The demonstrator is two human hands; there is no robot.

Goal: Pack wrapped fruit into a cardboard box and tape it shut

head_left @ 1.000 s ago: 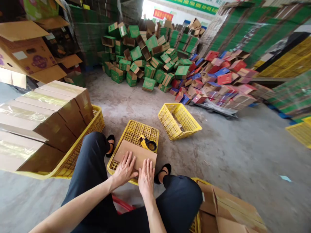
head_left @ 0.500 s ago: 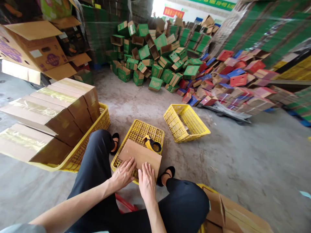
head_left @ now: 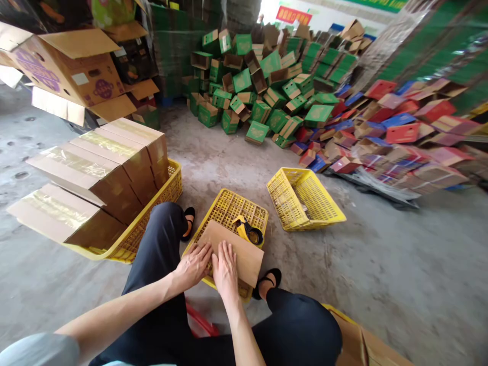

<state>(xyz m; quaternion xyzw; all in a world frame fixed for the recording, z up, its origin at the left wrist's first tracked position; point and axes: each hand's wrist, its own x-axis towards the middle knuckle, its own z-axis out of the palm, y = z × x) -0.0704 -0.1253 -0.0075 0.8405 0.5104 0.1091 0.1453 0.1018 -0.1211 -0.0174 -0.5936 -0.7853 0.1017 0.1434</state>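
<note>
Touching cardboard (head_left: 244,255), both hands (head_left: 192,264) (head_left: 225,269) (banner lettering (head_left: 293,16) blurred).

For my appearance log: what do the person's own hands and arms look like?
The left hand and right hand are bare, with no gloves, rings or watch showing. The forearms are uncovered; a pale bluish sleeve shows on the left.
</note>
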